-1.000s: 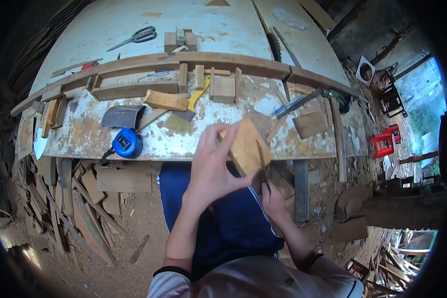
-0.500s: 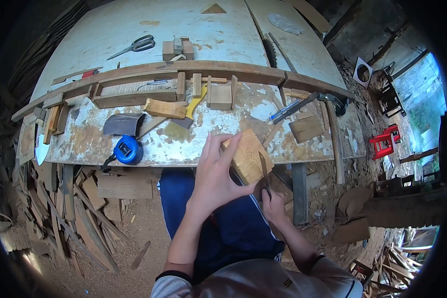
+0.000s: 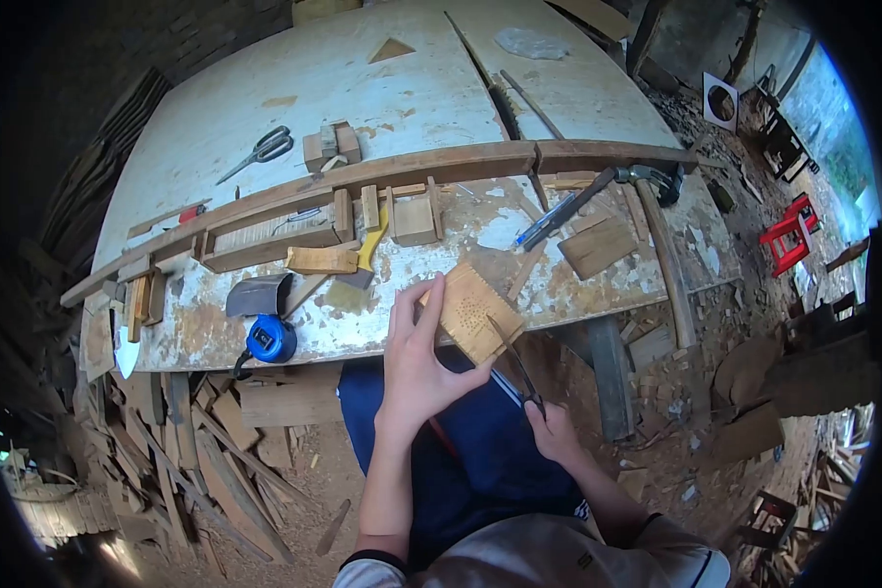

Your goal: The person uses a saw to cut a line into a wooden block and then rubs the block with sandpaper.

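My left hand point(image 3: 419, 358) grips a pale wooden block point(image 3: 470, 306) by its sides, fingers at the upper left edge and thumb along the lower edge. The block's face carries many small dots, and its edges look notched. In my closed right hand point(image 3: 553, 431) is a thin dark knife point(image 3: 522, 367), its handle low and its blade slanting up to the left. The tip overlaps the right part of the dotted face. Both hands are over my lap, just in front of the workbench point(image 3: 402, 108).
A blue tape measure point(image 3: 270, 338) lies near the bench's front edge, with a yellow-handled brush point(image 3: 373, 240) behind it. Scissors point(image 3: 260, 152) rest farther back. At right a hammer point(image 3: 663, 245) hangs past the edge. Scrap wood point(image 3: 230, 480) is piled on the floor.
The view has turned and shifted. The block's dotted face now shows more squarely, and the knife slants more steeply to the left across its right side. Both hands keep their hold.
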A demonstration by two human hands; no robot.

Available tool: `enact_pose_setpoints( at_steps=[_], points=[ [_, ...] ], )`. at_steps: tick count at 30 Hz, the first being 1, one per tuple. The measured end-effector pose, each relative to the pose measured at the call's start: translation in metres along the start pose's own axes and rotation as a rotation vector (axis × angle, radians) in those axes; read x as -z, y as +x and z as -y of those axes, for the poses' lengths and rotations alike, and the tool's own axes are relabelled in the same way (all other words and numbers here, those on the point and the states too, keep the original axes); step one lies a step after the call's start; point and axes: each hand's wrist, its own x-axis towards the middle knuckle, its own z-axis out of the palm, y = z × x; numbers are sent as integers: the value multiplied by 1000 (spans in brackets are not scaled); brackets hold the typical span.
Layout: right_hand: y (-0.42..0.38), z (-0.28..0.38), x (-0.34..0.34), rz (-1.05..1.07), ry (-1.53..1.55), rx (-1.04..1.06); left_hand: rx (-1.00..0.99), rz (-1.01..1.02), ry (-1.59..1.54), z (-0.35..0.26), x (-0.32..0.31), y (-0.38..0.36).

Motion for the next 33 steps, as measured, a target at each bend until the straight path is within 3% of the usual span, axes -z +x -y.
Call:
enact_pose_setpoints(
  at_steps=[5, 8, 11, 20, 23, 33],
  points=[
    [-4, -16, 10, 154, -22, -66, 0, 32, -6, 5, 1, 1],
    [-2, -23, 15, 337, 234, -129, -3, 31, 1, 7, 0, 0],
    [3, -11, 20, 478, 565, -374, 2, 18, -21, 3, -1, 0],
    [16, -50, 19, 900, 1131, -529, 13, 80, -21, 2, 6, 6],
    [17, -39, 24, 875, 1044, -460, -43, 110, 8, 9, 12, 15],
    [7, 18, 5, 316, 552, -181, -92, 78, 19, 27, 17, 23]
  ],
)
